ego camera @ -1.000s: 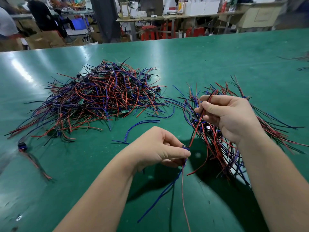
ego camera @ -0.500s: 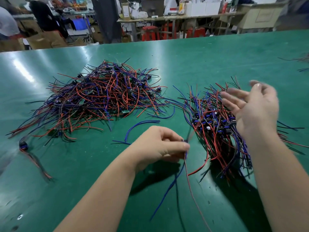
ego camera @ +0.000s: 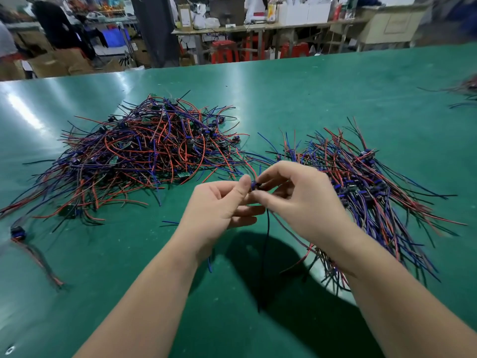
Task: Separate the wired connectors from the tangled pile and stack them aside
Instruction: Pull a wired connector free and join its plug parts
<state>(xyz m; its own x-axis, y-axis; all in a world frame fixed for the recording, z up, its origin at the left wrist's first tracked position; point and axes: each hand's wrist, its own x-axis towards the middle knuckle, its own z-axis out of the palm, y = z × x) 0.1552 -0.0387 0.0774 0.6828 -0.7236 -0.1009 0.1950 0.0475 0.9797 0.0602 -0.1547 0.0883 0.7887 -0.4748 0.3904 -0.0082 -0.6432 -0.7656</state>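
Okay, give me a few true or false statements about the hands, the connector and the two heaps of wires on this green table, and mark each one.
1. Both the left hand and the right hand pinch the same small blue connector. True.
2. The tangled pile lies on the person's right. False: it lies on the left, and the sorted stack is on the right.
3. Wires hang down from the held connector. True.
4. The right hand lies flat on the sorted stack. False: it is raised in front of the stack, with its fingers at the connector.

Likely assembly workshop: green workbench, wire heap.
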